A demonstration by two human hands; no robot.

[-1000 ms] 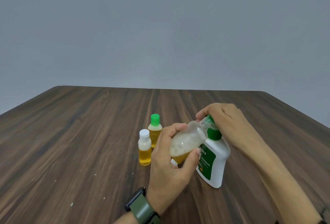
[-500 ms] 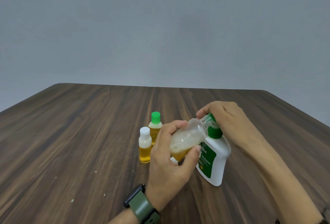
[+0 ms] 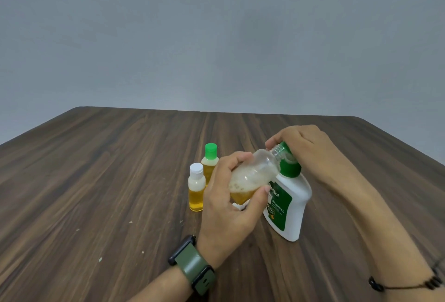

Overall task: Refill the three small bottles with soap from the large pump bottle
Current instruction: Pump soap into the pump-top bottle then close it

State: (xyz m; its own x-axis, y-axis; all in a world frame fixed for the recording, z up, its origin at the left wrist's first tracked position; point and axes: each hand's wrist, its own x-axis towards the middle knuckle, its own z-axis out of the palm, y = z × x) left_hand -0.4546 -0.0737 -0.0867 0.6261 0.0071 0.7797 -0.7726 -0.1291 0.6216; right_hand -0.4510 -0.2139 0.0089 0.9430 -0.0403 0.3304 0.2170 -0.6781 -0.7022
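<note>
My left hand (image 3: 228, 207) grips a small clear bottle (image 3: 255, 174), uncapped and tilted, with amber soap and foam inside and its open neck up against the pump head. The large white pump bottle (image 3: 292, 205) with a green label and green collar stands on the table, leaning a little. My right hand (image 3: 303, 147) is curled over its pump top, which is hidden under the fingers. Two small capped bottles with amber soap stand to the left: one white-capped (image 3: 197, 187), one green-capped (image 3: 210, 160).
A dark wood-grain table (image 3: 96, 181) fills the lower view, with a plain grey wall behind. Something small and white (image 3: 239, 205) lies under my left hand, mostly hidden. A green-strapped watch sits on my left wrist.
Both hands and the bottles hold nearly the same pose; the view has shifted slightly. The foam level in the small bottle looks about the same.
</note>
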